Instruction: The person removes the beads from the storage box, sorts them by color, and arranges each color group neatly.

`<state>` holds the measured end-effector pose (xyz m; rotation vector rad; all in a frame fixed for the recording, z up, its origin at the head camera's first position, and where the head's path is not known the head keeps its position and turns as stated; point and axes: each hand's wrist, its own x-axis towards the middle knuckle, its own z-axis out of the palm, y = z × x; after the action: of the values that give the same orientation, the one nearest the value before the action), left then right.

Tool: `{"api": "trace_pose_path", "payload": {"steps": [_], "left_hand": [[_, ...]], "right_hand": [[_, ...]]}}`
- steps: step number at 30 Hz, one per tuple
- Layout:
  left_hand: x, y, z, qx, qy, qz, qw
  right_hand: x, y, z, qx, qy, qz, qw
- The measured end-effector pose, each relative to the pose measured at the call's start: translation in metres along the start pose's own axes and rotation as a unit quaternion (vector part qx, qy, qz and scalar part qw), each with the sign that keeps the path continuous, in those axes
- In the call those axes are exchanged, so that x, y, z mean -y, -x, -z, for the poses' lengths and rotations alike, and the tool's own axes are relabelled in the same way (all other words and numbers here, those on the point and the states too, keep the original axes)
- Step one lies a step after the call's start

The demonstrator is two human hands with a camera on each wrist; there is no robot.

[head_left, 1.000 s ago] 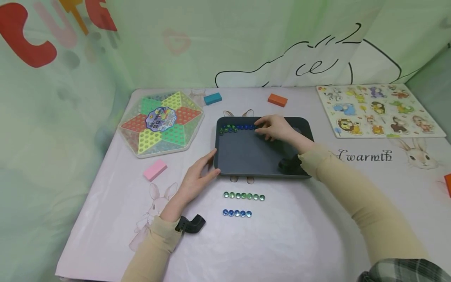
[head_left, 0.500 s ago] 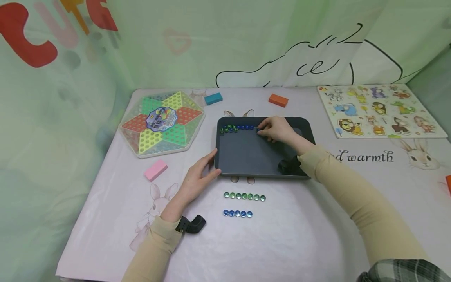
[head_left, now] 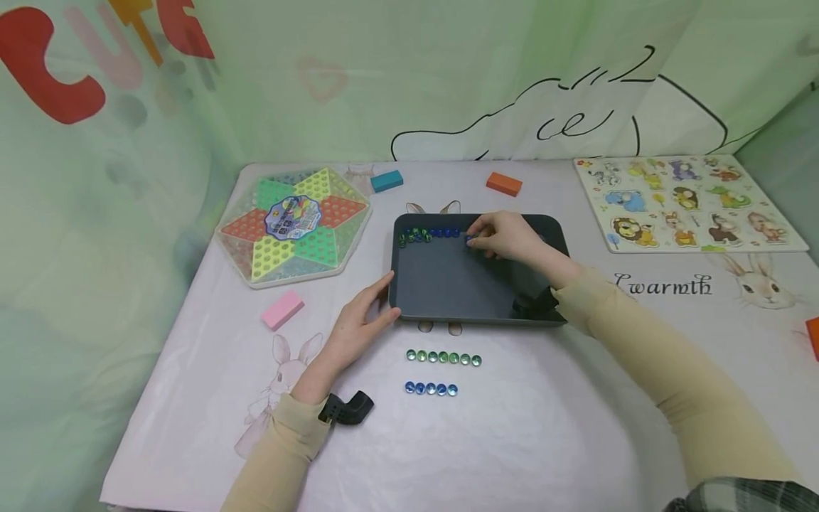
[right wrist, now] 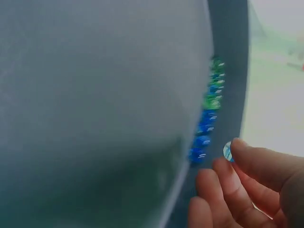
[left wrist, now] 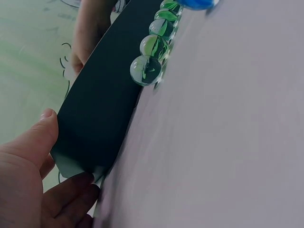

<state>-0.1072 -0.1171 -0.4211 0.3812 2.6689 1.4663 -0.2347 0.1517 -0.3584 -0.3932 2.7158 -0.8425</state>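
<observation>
My left hand [head_left: 356, 325] holds the dark grey tray [head_left: 448, 281] at its near left corner, thumb and fingers on either side of the corner. Inside the tray, my right hand [head_left: 508, 238] pinches a clear and blue glass marble [right wrist: 227, 151] between thumb and fingertips. Just left of it, blue marbles [head_left: 444, 232] line the far wall, and green marbles [head_left: 416, 233] cluster in the far left corner. On the table before the tray lie a row of green marbles [head_left: 443, 357] and, nearer, a row of blue marbles [head_left: 431, 389].
A Chinese checkers board [head_left: 293, 227] is at left, with a pink block [head_left: 282, 310] below it. Behind the tray are a teal block [head_left: 387, 180] and an orange block [head_left: 504, 183]. An animal puzzle board [head_left: 691, 203] lies at right.
My right hand has shifted slightly right, and the marble it pinches now shows apart from the blue row in the tray. My left hand has stayed at the tray's corner.
</observation>
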Motion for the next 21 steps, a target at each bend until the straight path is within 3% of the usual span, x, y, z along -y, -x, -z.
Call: {"api": "trace_pose_path", "payload": {"steps": [10,21], "left_hand": [[0.000,0.000,0.000,-0.001,-0.006,-0.003,1.0000],[0.000,-0.001,0.001,0.001,-0.004,-0.001,1.0000]], "right_hand": [[0.026,0.045,0.013,0.015,-0.013,0.070,0.997],[0.029,0.097,-0.007,0.025,-0.018,0.117,0.993]]}}
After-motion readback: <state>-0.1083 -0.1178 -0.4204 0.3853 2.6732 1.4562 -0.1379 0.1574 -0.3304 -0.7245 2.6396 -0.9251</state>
